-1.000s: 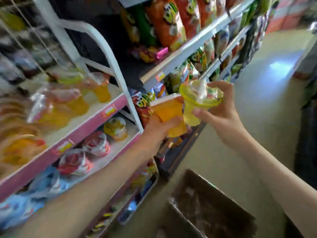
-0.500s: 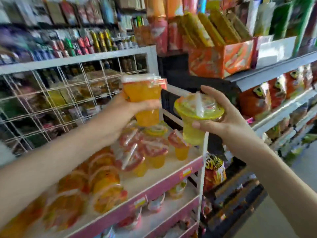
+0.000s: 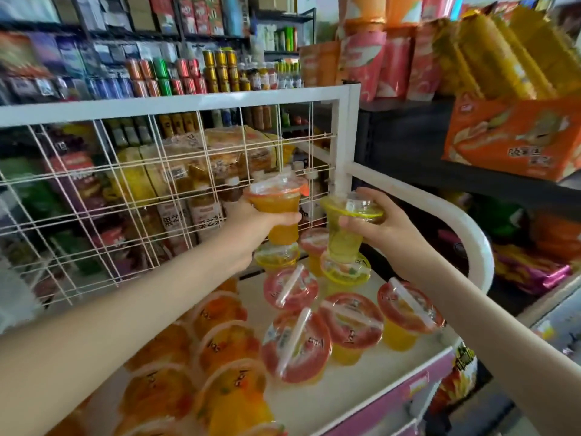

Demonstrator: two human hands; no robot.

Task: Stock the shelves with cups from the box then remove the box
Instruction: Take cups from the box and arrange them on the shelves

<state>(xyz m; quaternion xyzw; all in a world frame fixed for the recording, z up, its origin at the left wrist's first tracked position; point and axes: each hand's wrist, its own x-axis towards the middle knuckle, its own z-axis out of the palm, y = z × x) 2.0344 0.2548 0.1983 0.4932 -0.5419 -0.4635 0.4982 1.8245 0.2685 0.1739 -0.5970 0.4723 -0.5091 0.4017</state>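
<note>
While the white shelf (image 3: 333,401), backed by a wire grid (image 3: 125,199), carries rows of red-lidded cups (image 3: 350,322), the left hand (image 3: 257,221) grips an orange cup (image 3: 276,206) and the right hand (image 3: 380,228) a yellow cup (image 3: 342,234), both over the back row.

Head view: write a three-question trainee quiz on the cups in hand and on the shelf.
1. True or false: the left hand grips an orange cup.
2. The right hand holds a yellow-green cup that is: A) inside a box, B) just above a yellow-lidded cup on the shelf, C) lying on its side.
3. Fill in: the front-right cup has a ___ lid.
Key: 1 true; 2 B; 3 red.
</note>
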